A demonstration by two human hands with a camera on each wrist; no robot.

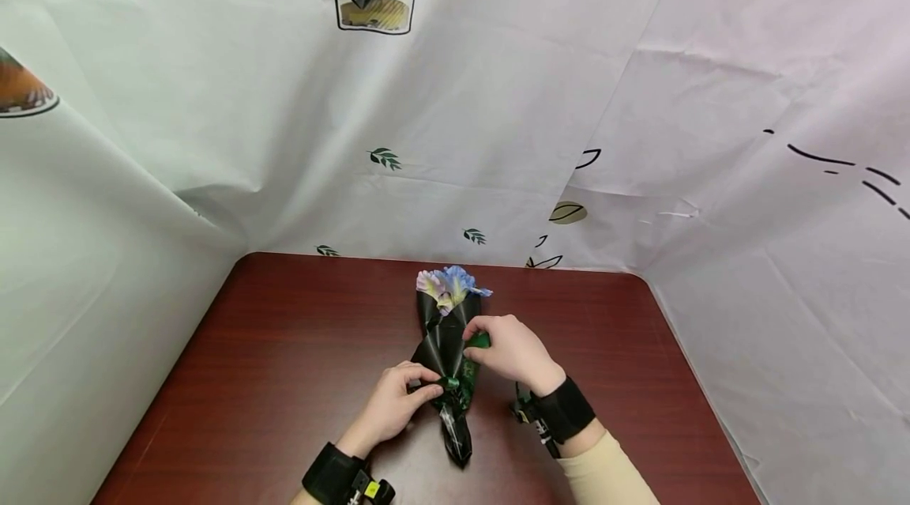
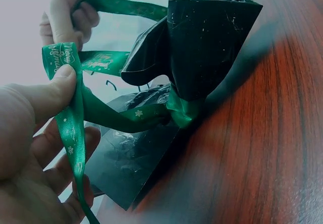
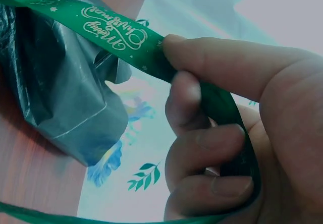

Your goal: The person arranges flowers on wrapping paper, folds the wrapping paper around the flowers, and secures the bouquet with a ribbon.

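A small bouquet lies on the table, wrapped in black paper [image 1: 442,343] with pink-white and blue flowers [image 1: 455,284] at its far end. Green ribbon [image 2: 116,119] printed with white lettering and snowflakes goes round the wrap's narrow waist. At the bouquet's left side, my left hand [image 1: 398,401] pinches a folded loop of this ribbon between thumb and fingers. My right hand [image 1: 515,348], over the bouquet's right side, grips another stretch of ribbon [image 3: 113,35] between thumb and forefinger, the other fingers curled round it. The wrap's pointed black tail [image 1: 456,442] points towards me.
The dark red wooden table [image 1: 298,323] has white printed cloth [image 1: 483,94] hanging behind it and along both sides. Black bands with small cameras sit on both wrists, the left band [image 1: 332,473] near the table's front.
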